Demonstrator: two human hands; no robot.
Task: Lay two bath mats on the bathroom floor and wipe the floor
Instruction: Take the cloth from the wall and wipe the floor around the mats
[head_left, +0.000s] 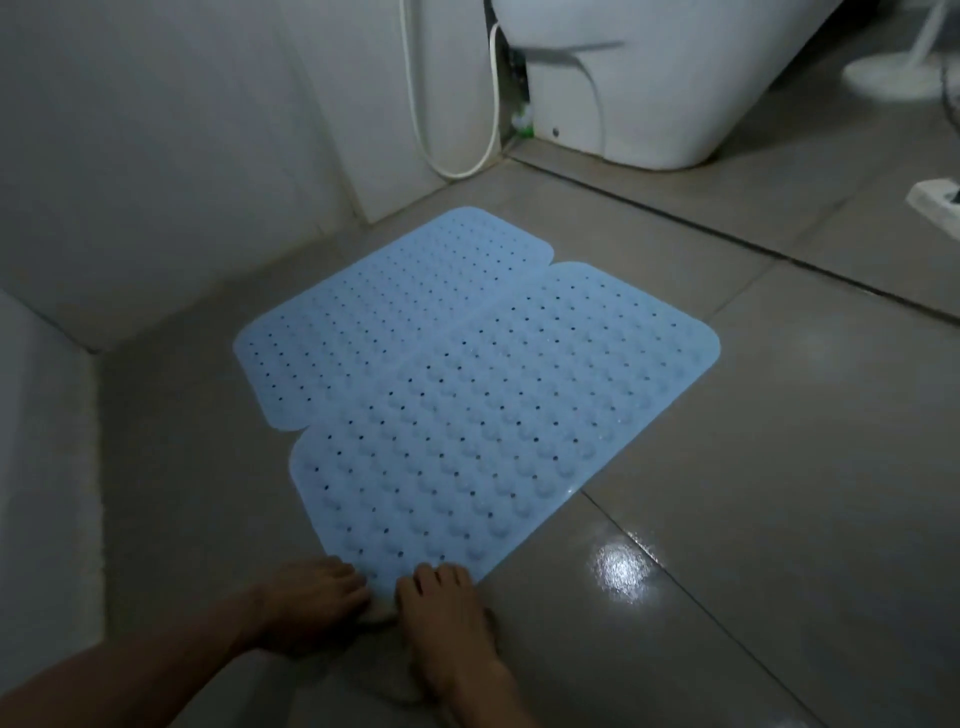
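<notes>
Two pale blue perforated bath mats lay flat on the grey tiled floor (779, 467), long edges touching along one seam. The far mat (384, 312) sat closer to the white wall (156, 156); the near mat (493, 410) ran down toward me, slightly offset. My left hand (306, 603) rested palm-down at the near mat's closest corner, fingers (343, 571) held loosely together, their tips touching the mat's edge. My right hand (441, 618) lay just beside it, fingers slightly spread and flat, tips on the same corner. Something pale and soft showed beneath and between my hands, but it was too dim to tell what. Beyond the mats stood the white toilet base (649, 104), with a white hose (467, 166) looping down the wall beside it. A bright reflection (618, 569) gleamed on the tile to my right.
</notes>
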